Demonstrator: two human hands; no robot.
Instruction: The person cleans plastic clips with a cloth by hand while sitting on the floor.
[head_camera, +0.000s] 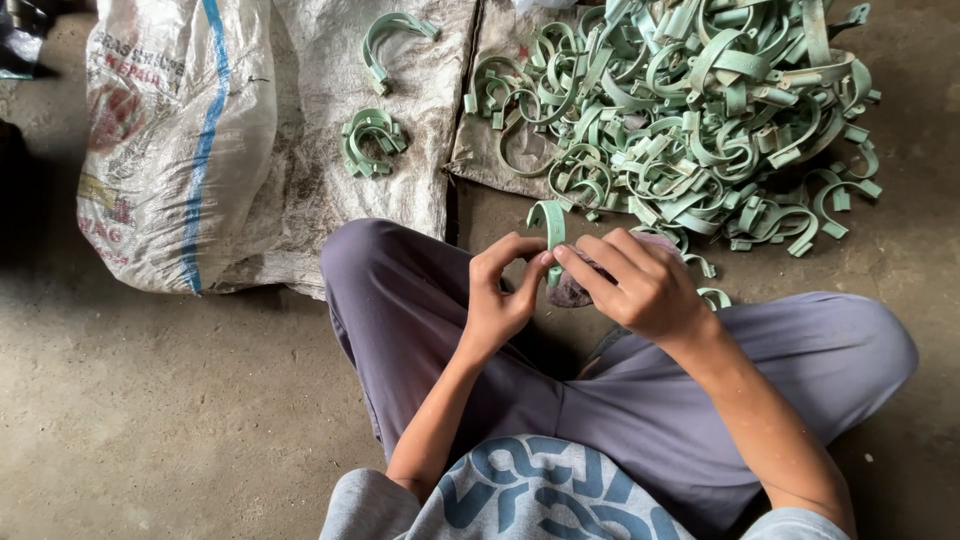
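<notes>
Head view: a white woven sack lies bulging at ten o'clock, its contents hidden. At one o'clock a heap of green curved clips covers a flattened sack; a small nested stack of clips sits at eleven o'clock. At centre, left hand and right hand pinch one green clip, fingertips closed on it, above the crossed legs.

Purple-grey trousers; grey shirt with blue lettering; bare forearms.
</notes>
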